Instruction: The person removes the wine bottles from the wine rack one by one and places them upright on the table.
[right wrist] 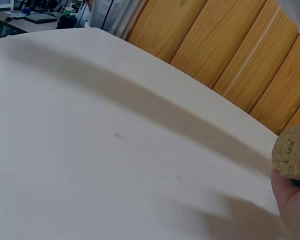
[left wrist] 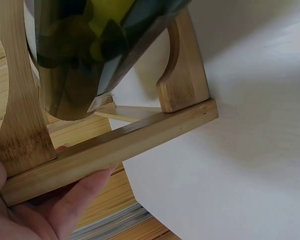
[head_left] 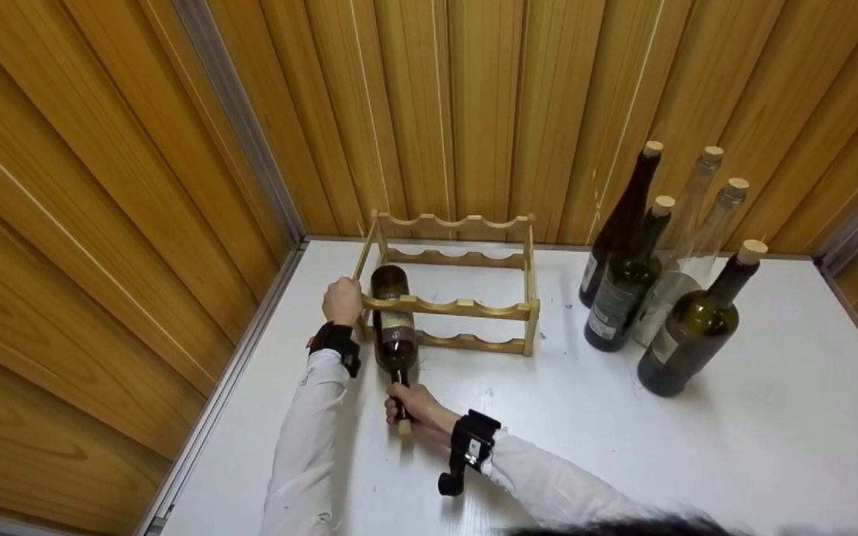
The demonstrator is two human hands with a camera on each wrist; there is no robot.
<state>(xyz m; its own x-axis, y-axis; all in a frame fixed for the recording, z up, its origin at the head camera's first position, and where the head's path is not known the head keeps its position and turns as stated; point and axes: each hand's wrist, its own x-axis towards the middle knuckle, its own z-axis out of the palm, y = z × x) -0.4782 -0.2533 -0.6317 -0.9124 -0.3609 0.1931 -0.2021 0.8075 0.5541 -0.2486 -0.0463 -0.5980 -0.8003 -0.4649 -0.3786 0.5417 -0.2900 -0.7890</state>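
Note:
A small wooden wine rack stands near the back wall, with two levels of scalloped rails. My left hand grips its front left corner, and in the left wrist view the fingers curl around the wooden upright. A dark green wine bottle lies lengthwise at the rack's left end, its base pointing into the frame below the upper front rail. Its neck points toward me, gripped by my right hand. The cork sticks out past that hand.
Several corked bottles stand upright to the right: a front green bottle, another green bottle, a brown bottle and clear ones behind. Wood-panelled walls edge the white table at the back and sides.

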